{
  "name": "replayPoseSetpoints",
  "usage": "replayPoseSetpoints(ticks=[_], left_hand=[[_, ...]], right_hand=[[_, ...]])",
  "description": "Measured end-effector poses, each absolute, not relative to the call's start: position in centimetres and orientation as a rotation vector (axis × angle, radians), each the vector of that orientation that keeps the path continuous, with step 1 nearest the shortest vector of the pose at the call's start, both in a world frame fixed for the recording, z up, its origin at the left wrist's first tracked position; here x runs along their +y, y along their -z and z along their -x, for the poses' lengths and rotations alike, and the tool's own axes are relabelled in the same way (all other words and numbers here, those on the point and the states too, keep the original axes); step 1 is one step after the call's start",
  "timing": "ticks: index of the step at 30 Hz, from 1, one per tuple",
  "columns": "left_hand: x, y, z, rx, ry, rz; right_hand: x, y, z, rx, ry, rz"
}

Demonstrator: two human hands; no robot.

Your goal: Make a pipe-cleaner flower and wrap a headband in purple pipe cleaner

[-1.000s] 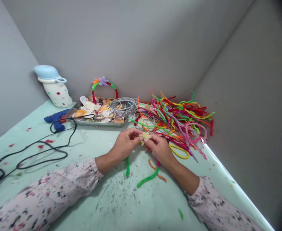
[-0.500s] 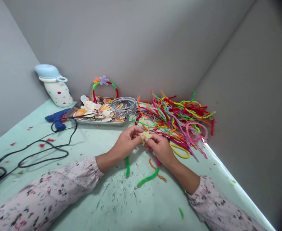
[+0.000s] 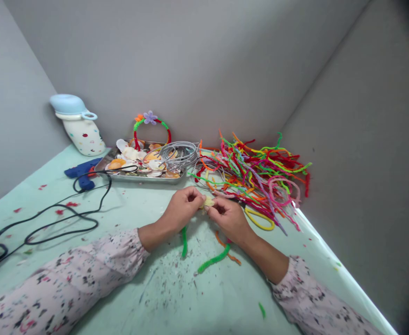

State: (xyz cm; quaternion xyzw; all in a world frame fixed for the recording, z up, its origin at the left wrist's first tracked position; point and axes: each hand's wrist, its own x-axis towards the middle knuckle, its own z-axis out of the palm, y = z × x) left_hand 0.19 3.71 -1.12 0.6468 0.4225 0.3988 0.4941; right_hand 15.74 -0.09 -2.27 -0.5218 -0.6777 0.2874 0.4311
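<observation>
Between my two hands is a small pale yellow pipe-cleaner flower (image 3: pixel 208 201), held up over the table. My left hand (image 3: pixel 184 204) pinches its left side with thumb and fingertips. My right hand (image 3: pixel 229 216) grips the right side the same way, and the fingers hide part of the flower. Below the hands a green pipe cleaner (image 3: pixel 214 260) lies with its pink end running under my right hand. A short orange piece (image 3: pixel 233 257) lies beside it. Another green end (image 3: pixel 184 243) shows beneath my left wrist.
A metal tray (image 3: pixel 145 179) of shells stands behind, with coiled grey wire (image 3: pixel 180 154) and a decorated headband (image 3: pixel 151 118). Bundled pipe cleaners (image 3: pixel 253 167) and yellow-handled scissors (image 3: pixel 260 221) lie right. A blue glue gun (image 3: pixel 83 172), its black cord (image 3: pixel 82 214) and a bottle (image 3: pixel 82 132) are left.
My hands have dropped slightly and drawn a little apart around the yellow flower, of which the fingers now cover more. Things on the table stay in place.
</observation>
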Motion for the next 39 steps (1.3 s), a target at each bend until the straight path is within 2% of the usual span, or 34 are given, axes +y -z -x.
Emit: replayPoseSetpoints(ticks=[16,39], left_hand=[[3.38,0.56,-0.22,0.88,-0.975,-1.494],[3.32,1.16,-0.12,0.91,-1.015,-1.642]], right_hand=[[-0.12,1.78,-15.91,-1.623,-0.739,1.319],[0.07,1.92,-15.9,-1.51,-0.842,1.362]])
